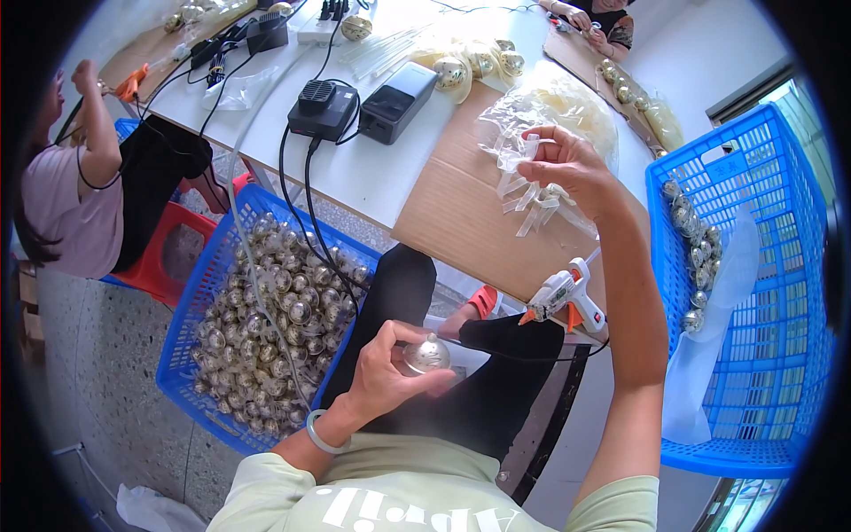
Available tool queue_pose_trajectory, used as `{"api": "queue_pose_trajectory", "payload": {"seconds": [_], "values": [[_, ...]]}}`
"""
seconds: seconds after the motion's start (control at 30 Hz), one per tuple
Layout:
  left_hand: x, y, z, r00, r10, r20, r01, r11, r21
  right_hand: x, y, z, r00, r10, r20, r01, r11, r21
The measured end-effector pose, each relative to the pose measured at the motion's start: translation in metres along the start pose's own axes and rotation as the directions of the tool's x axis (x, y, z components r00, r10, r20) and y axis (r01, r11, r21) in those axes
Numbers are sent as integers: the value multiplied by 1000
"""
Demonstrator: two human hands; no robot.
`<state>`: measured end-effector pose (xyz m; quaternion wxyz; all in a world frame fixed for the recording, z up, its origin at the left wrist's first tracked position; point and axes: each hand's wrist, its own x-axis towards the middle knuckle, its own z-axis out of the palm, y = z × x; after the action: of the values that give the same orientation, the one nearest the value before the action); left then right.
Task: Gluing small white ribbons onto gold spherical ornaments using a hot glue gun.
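Note:
My left hand point(390, 372), a pale bangle on its wrist, is closed around a shiny silver-gold bauble point(427, 355) above my lap. Over the table, my right hand point(567, 167) pinches a translucent ribbon strip point(531, 147) between thumb and fingertips. Beneath that hand lies a loose pile of similar strips point(551, 206) on a cardboard sheet point(461, 191). A white glue gun point(565, 293) with an orange nozzle and trigger rests at the table's near edge, below my right hand.
On my left stands a blue crate point(199, 390) full of baubles; a blue basket point(753, 390) at right holds several more. Black adapters point(324, 111), a power bank point(399, 102) and hanging cables occupy the table. Co-workers sit at far left point(80, 195) and far right point(612, 18).

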<state>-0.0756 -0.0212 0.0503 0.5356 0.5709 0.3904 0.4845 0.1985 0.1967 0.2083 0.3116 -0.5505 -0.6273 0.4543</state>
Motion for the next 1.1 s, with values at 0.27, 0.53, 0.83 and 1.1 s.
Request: {"api": "queue_pose_trajectory", "payload": {"seconds": [0.27,0.53,0.83,1.1], "values": [[-2,8,6,998,57,-34,-61,992,-109,-77,-26,7,1000,-10,-18,13,990,141],[-3,-8,14,973,229,-11,-230,973,-14,-212,-8,94,999,-32,-23,38,929,369],[-8,-37,53,939,343,-33,-340,938,64,-249,95,165,969,-34,-245,107,950,294],[-7,-52,78,897,442,-5,-431,877,212,-251,131,164,943,128,-306,43,868,494]]}}
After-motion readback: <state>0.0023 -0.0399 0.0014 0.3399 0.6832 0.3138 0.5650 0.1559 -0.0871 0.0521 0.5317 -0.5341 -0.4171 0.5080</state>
